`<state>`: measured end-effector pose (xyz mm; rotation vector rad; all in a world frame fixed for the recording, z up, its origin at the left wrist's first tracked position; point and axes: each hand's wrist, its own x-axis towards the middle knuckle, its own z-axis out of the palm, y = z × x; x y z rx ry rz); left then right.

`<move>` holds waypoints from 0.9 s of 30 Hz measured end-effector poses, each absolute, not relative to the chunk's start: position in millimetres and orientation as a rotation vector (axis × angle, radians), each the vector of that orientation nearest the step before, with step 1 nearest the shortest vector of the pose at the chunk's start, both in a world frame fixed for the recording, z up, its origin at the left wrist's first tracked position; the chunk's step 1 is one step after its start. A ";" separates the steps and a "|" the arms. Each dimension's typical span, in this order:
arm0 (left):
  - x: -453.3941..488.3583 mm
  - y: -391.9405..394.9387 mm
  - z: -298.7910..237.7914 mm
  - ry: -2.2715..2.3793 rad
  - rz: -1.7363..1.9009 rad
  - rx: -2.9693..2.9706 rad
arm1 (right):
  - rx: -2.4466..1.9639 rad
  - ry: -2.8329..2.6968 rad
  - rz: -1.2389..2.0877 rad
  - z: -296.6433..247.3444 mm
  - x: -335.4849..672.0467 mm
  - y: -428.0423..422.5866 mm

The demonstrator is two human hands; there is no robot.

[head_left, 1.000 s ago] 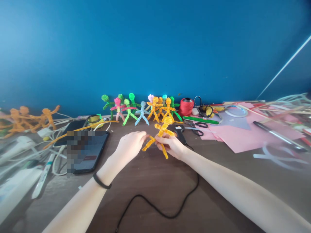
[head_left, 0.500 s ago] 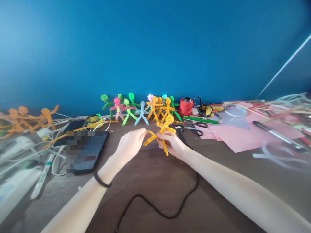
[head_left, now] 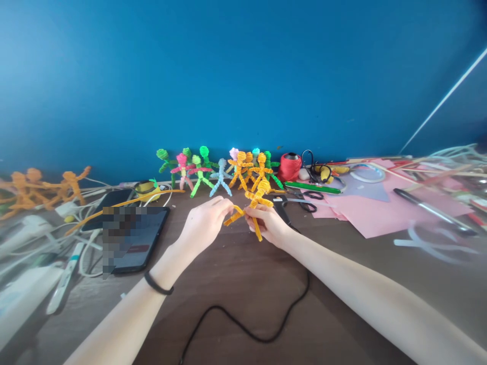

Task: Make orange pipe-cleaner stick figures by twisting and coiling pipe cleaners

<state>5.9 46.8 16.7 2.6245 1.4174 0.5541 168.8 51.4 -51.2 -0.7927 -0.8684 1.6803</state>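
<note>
Holding the orange pipe-cleaner figure [head_left: 260, 193] is the right hand [head_left: 269, 221], whose grip is closed, with the thumb and the fingers pressed around the lower body. The figure is therefore between these fingers, lifted in front of the body of the person. Its long axis is tilted: the head is above the right grip, and one wound leg [head_left: 234, 218] goes out toward the left, while the other leg [head_left: 258, 230] hangs below the fingers. The left hand [head_left: 207, 220] is just beside this wound leg; its fingertips are brought together and seem to pinch the orange strand [head_left: 238, 209], which curves from the leg, although the exact contact is small to see. So the right hand is the nearer one to the body of the figure, and the left hand to the strand.

Under both grips is the brown bench [head_left: 228, 268], with a black cord [head_left: 262, 338] on it. To the left of the left grip lies a dark tablet [head_left: 146, 248]; to the right of the right grip, pink paper [head_left: 365, 218]. Beyond the grips stand small figures [head_left: 201, 175], a red spool [head_left: 290, 167] and, farthest, the blue wall [head_left: 243, 76].
</note>
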 end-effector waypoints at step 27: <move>1.8 55.4 2.4 1.351 0.355 2.434 | -0.598 -0.902 1.779 -52.7 170.2 47.1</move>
